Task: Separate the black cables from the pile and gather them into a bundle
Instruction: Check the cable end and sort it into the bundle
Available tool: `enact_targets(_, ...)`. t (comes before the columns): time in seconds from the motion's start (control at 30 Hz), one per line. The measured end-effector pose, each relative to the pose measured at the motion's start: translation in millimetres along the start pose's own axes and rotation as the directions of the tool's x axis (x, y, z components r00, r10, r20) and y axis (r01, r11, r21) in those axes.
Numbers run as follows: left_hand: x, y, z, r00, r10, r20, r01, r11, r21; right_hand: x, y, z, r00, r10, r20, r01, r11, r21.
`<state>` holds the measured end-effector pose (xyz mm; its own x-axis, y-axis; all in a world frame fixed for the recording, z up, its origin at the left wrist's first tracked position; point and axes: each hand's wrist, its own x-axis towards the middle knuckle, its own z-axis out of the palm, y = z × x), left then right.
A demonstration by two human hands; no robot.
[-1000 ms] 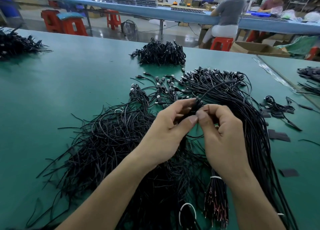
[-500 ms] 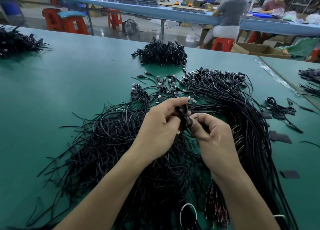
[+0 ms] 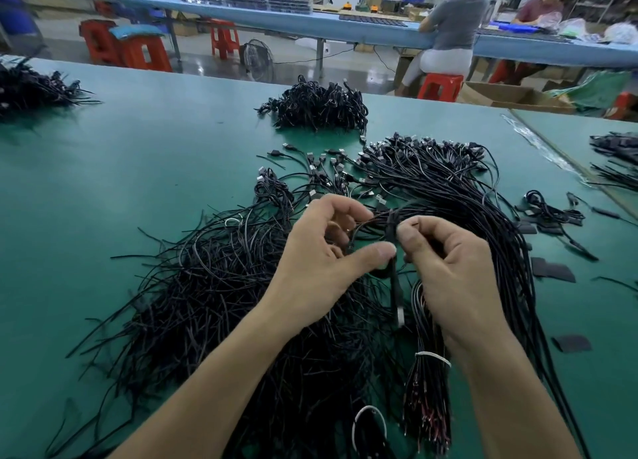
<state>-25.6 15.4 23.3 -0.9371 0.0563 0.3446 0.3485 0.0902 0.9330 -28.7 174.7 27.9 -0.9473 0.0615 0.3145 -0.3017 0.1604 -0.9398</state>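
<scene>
black strands cover most of the green table (image 3: 121,189), and the loose pile (image 3: 214,296) of cables fans out to the left of both hands while a combed sheaf (image 3: 483,217) arcs away to the right. the step in hand looks like wrapping a dark strap (image 3: 396,286) round a small gathered bundle (image 3: 376,223), which sits pinched between the two hands above the pile. to do it well, i'd judge the strap wants to stay taut while it goes round, with the plug ends kept level so none slips out, and the wrap should be pressed closed before either grip eases. stray strands from the pile below could catch in the loop, so lifting the bundle clear first would help. the left hand (image 3: 324,251) comes in from the lower left, palm turned inward, thumb stretched across to press the strap while its fingers curl narrowly behind the cables. the right hand (image 3: 452,268) mirrors it from the lower right, knuckles up, thumb and forefinger closed tight on the top of the strap where it meets the bundle. a tied bundle (image 3: 428,382) with a white band lies just beneath the right wrist, and a finished heap (image 3: 317,106) rests well apart at the far side.
</scene>
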Motion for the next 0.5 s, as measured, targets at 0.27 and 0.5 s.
enact_targets(0.27,-2,-4,6,0.990,-0.113,-0.084,0.115,0.993,0.021,-3,-3,10,0.997,-0.068,0.022,0.069,0.996,-0.050)
enact_targets(0.5,5,6,-2,0.966,-0.259,0.013,0.226,0.814,-0.536,-5,5,18,0.991,0.037,0.127,-0.040,0.999,0.026)
